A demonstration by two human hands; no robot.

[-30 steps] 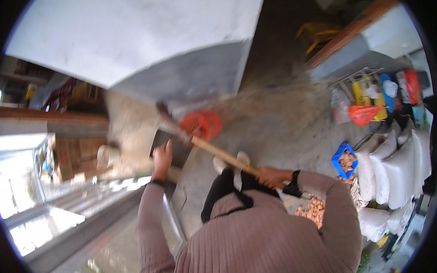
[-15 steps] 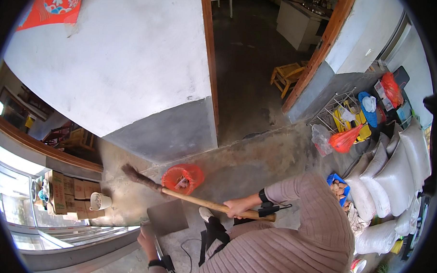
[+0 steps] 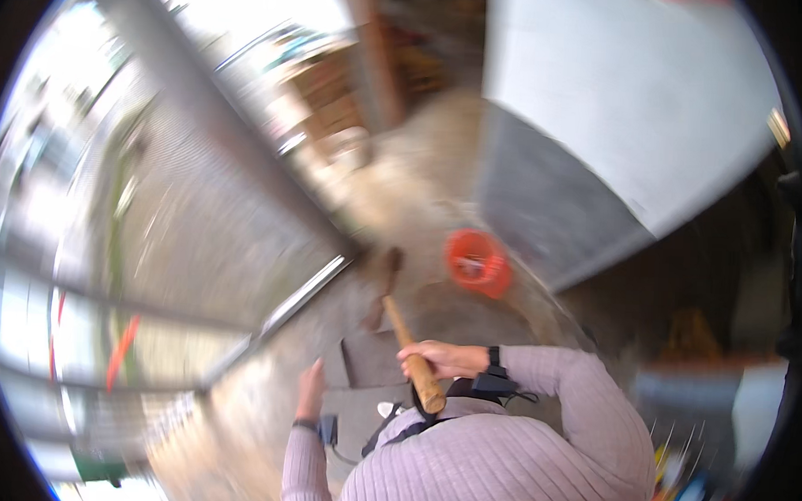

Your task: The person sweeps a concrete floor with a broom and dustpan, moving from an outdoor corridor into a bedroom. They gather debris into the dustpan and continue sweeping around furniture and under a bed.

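Observation:
My right hand (image 3: 446, 360) is wrapped round the wooden handle (image 3: 401, 326) of a broom, close to its upper end. The dark broom head (image 3: 392, 266) is blurred and lies beyond the dustpan, toward the far side. My left hand (image 3: 311, 390) is closed at the near left side of a flat grey dustpan (image 3: 375, 360); blur hides exactly how the fingers sit on it. Right of the broom head stands an orange-red bucket (image 3: 478, 264) with light scraps inside, apart from both hands.
A glass door with a grey metal frame (image 3: 220, 112) runs along the left. Stacked cardboard boxes (image 3: 327, 93) and a pale bucket (image 3: 350, 148) stand at the far side. A white and grey wall corner (image 3: 553, 185) juts in at the right. Blurred colourful items (image 3: 684, 490) lie lower right.
The view has swung left, toward the glass door. The broom now points straighter away from me, its head left of the orange-red bucket. Both hands keep their places on broom and dustpan.

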